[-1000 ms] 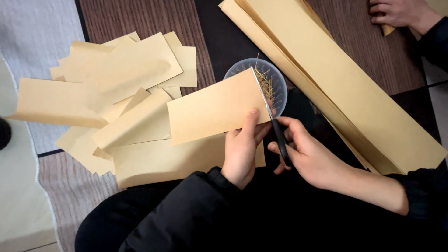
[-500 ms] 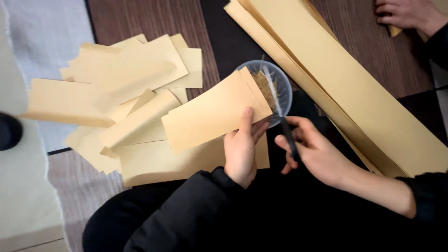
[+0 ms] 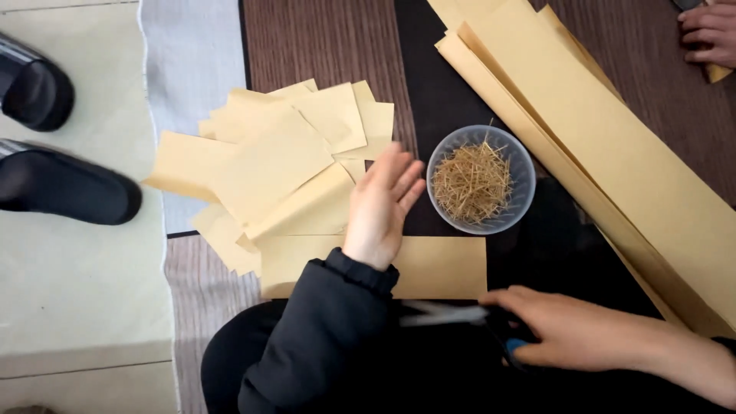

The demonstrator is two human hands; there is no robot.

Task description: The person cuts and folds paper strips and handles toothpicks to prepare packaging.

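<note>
Tan paper sheets (image 3: pixel 284 165) beside left hand (image 3: pixel 381 207)

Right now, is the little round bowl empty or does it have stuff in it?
Not empty. The clear bowl holds a loose heap of thin yellow shreds, beside the left hand.

paper sheets (image 3: pixel 268 165): pale tan, plain
long paper strips (image 3: pixel 613 161): the same tan, unpatterned
bowl (image 3: pixel 523 165): clear, faintly bluish plastic
shreds (image 3: pixel 471 182): golden straw colour
scissors (image 3: pixel 491 326): silver blades, black handle with a blue patch
sleeve (image 3: pixel 322 337): black
surface (image 3: pixel 322 42): dark brown wood grain with a black band
slippers (image 3: pixel 54 184): black
</note>
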